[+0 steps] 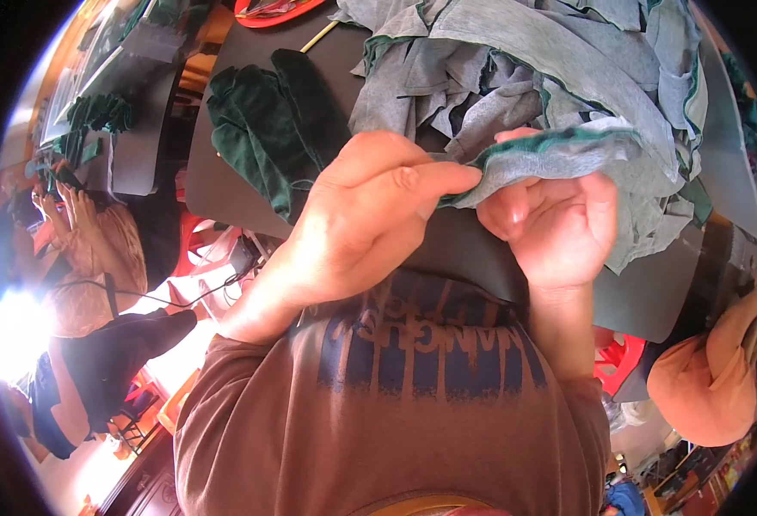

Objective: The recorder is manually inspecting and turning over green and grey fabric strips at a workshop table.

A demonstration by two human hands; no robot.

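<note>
A narrow strip of grey fabric with a dark green edge stretches between my hands, above the near edge of the table. My left hand is closed, its thumb and finger pinching the strip near its left end. Palm turned up, my right hand has its fingers curled behind and under the strip, which hides part of the fingers. Beyond my right hand lies a large loose pile of grey fabric pieces with green edges. Folded dark green velvety cloth rests left of the pile, beyond my left hand.
The dark table carries the cloths. At its far side are a red tray and a thin wooden stick. Another person's hands show at a table on the left. A person in orange sits at the right.
</note>
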